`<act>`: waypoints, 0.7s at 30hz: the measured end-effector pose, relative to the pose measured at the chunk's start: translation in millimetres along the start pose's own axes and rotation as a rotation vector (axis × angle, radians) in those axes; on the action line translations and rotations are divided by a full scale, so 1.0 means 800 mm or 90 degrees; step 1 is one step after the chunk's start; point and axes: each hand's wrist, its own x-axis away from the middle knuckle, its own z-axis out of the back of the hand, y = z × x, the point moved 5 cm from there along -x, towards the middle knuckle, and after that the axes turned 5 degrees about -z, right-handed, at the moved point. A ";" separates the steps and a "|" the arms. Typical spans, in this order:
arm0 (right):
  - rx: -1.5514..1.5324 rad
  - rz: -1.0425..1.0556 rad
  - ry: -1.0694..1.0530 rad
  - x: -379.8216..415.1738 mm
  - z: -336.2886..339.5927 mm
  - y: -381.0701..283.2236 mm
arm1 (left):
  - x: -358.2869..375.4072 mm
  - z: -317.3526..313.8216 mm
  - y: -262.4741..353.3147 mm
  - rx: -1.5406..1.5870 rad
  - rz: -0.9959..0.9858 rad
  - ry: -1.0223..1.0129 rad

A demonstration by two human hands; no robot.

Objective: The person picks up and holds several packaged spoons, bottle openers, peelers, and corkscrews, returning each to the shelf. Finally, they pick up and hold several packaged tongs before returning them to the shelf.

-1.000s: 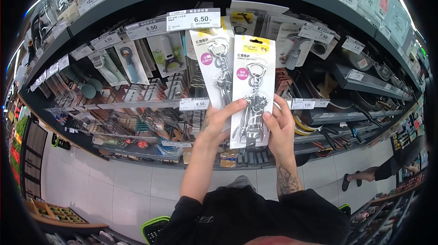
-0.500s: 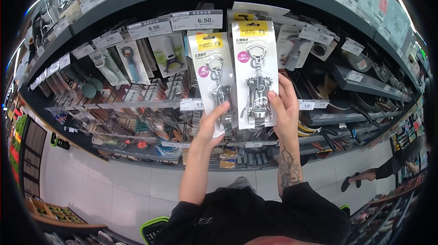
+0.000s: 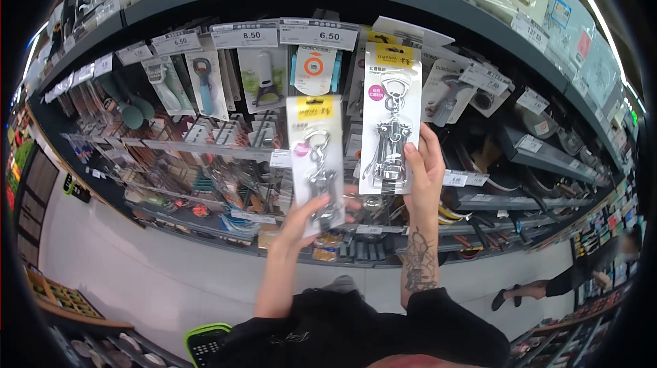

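My left hand (image 3: 300,223) grips the lower part of a carded wing corkscrew (image 3: 317,111), thumb across the front and fingers behind. This pack is slightly blurred and sits lower than the other one. A second carded wing corkscrew (image 3: 389,104), with a yellow header and a pink dot, is in my right hand (image 3: 426,166). The thumb presses on its right edge, while the fingers are partly hidden behind the card. Both packs are upright in front of the hanging display, with a narrow gap between them.
Behind the packs hang a blue-handled bottle opener (image 3: 206,91), a peeler pack (image 3: 261,77) and a card with an orange ring (image 3: 314,65). Price labels (image 3: 317,34) line the shelf. A green-rimmed basket (image 3: 205,344) stands at lower left. Another person's leg (image 3: 534,291) shows at right.
My left hand has lowered its corkscrew pack, opening a gap from the right one. The orange-ring card behind now shows. The right pack stays held up; the view has shifted a little.
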 end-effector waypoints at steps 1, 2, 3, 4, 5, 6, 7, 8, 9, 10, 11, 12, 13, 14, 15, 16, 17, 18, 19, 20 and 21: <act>0.010 -0.001 -0.008 -0.001 0.001 0.000 | 0.012 0.003 -0.001 -0.018 -0.012 -0.019; 0.004 -0.004 -0.004 0.000 0.003 0.001 | 0.026 0.014 -0.007 -0.014 -0.013 -0.029; -0.006 -0.005 0.003 0.000 0.004 0.004 | 0.036 0.024 -0.012 -0.015 -0.013 -0.041; -0.013 -0.007 0.011 -0.001 0.008 0.008 | 0.042 0.027 -0.013 -0.016 -0.015 -0.044; -0.012 -0.006 0.009 -0.003 0.008 0.013 | 0.048 0.028 -0.016 0.004 -0.004 -0.047; -0.025 -0.004 0.023 -0.004 0.009 0.017 | 0.051 0.028 -0.019 0.026 0.008 -0.049; -0.039 -0.004 0.037 -0.004 0.010 0.019 | 0.053 0.027 -0.020 0.029 0.008 -0.048; -0.026 -0.005 0.039 -0.005 0.007 0.021 | 0.055 0.027 -0.020 0.020 0.002 -0.045; -0.026 -0.006 0.041 -0.006 0.006 0.022 | 0.057 0.027 -0.019 0.010 -0.004 -0.042; 0.005 0.001 0.042 -0.007 0.004 0.024 | 0.058 0.025 -0.018 0.008 -0.002 -0.041; 0.035 0.007 0.043 -0.009 0.002 0.025 | 0.058 0.023 -0.018 0.025 -0.006 -0.048; 0.060 0.003 0.026 -0.012 0.002 0.027 | 0.059 0.020 -0.017 0.043 -0.010 -0.054; 0.059 0.003 0.027 -0.014 0.002 0.030 | 0.060 0.018 -0.016 0.042 -0.009 -0.053; 0.107 0.002 0.026 -0.017 0.000 0.032 | 0.061 0.014 -0.014 0.051 -0.011 -0.058; 0.154 0.001 0.025 -0.020 0.000 0.036 | 0.061 0.011 -0.013 0.060 -0.014 -0.064; 0.181 0.028 0.018 -0.025 0.003 0.043 | 0.061 0.009 -0.012 0.060 -0.012 -0.063; 0.180 0.026 0.020 -0.026 0.005 0.047 | 0.062 0.006 -0.012 0.065 -0.006 -0.063; 0.225 0.026 0.029 -0.027 0.006 0.048 | 0.061 0.005 -0.012 0.071 -0.001 -0.063; 0.269 0.026 0.037 -0.029 0.007 0.051 | 0.061 0.006 -0.013 0.071 0.000 -0.063; 0.278 0.038 0.040 -0.032 0.010 0.056 | 0.061 0.007 -0.014 0.057 -0.001 -0.064; 0.278 0.037 0.041 -0.032 0.011 0.056 | 0.061 0.008 -0.015 0.044 -0.002 -0.065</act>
